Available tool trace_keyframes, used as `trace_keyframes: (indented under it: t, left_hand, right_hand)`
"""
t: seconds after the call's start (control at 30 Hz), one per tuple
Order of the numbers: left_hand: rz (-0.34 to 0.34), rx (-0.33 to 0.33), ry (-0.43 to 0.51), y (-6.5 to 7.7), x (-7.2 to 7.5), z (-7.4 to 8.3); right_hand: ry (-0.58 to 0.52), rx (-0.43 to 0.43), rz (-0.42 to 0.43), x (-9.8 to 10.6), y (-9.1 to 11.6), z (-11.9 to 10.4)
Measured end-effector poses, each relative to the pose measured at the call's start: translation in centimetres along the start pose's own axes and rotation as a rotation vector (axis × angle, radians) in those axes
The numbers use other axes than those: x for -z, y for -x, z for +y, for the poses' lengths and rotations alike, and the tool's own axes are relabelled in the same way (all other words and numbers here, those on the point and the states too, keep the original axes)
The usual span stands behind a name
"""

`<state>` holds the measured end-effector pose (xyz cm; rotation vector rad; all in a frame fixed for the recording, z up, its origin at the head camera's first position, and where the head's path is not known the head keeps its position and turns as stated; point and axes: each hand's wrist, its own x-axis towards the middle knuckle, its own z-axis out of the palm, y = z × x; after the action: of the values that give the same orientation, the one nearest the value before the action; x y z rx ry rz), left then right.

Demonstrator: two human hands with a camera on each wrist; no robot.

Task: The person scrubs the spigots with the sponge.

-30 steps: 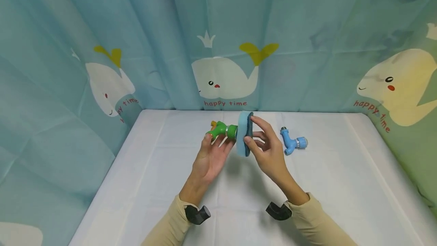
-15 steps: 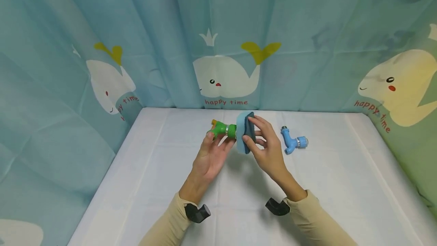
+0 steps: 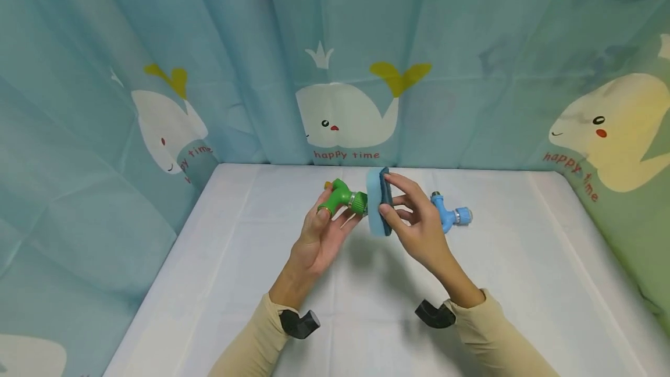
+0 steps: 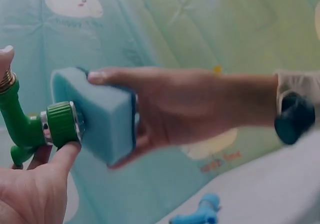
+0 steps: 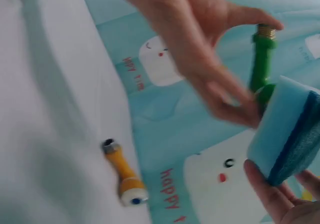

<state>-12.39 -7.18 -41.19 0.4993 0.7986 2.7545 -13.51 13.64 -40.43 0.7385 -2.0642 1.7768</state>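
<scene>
My left hand point(image 3: 316, 243) holds a green faucet point(image 3: 341, 194) up above the table, thumb on its brass threaded end and fingers under its ribbed knob point(image 4: 61, 124). With its thumb and fingertips my right hand point(image 3: 421, 228) grips a sponge point(image 3: 374, 202), light blue foam with a dark blue scouring side. The foam face is right at the silver-rimmed end of the knob, and the scouring side faces my right palm. In the right wrist view the sponge covers part of the faucet.
A light blue faucet point(image 3: 463, 216) lies on the white table point(image 3: 523, 260), partly behind my right hand. An orange faucet point(image 5: 124, 171) lies beyond the left hand, mostly hidden in the head view. A whale-print curtain point(image 3: 251, 74) encloses the table's back and sides.
My right hand has shifted slightly right with the sponge, now covering part of the blue faucet. The sponge and the green faucet have both turned a little.
</scene>
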Motion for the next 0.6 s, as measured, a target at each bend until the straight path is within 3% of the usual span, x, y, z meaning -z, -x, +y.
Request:
trace_keyframes:
  t: [0.13, 0.23, 0.43, 0.5, 0.6]
  left_hand:
    - [-0.007, 0.026, -0.044, -0.2, -0.2, 0.3]
    - [-0.012, 0.046, -0.170, 0.0, 0.1, 0.6]
    - [-0.155, 0.070, -0.495, 0.3, 1.0, 1.5]
    - [-0.192, 0.088, -0.544, 0.4, 1.1, 1.7]
    - [-0.195, 0.109, -0.550, 0.5, 1.2, 1.9]
  right_hand:
    - [-0.020, -0.049, -0.020, 0.6, -0.1, 0.2]
    - [-0.002, -0.069, -0.069, 1.5, -0.2, 0.0]
    - [0.274, -0.022, -0.389, 3.9, -1.6, -1.3]
    - [0.365, 0.000, -0.428, 4.6, -2.0, -1.4]
    - [0.374, 0.017, -0.411, 4.8, -1.9, -1.6]
